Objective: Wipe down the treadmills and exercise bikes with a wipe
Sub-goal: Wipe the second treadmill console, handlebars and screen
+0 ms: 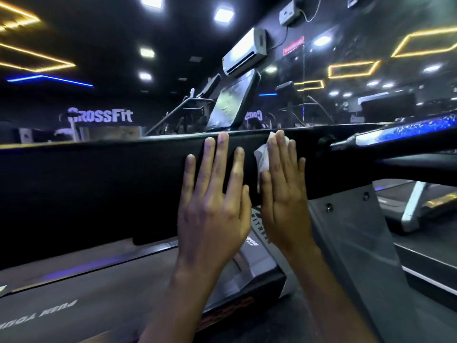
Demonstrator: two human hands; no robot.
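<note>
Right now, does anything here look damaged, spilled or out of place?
Nothing is broken or spilled. Only the console screen behind the black panel looks smeared with pale streaks. The wipe lies flat under the right hand.

Your wipe (262,158) was a small, crumpled white sheet, pressed against the treadmill (99,184) under the straight fingers of your right hand (284,194). Its edges showed beside your index finger and at your fingertips. It lay on the treadmill's broad black side rail, just below the rail's top edge, and the dark belt (61,293) stretched out beneath the rail.
</note>
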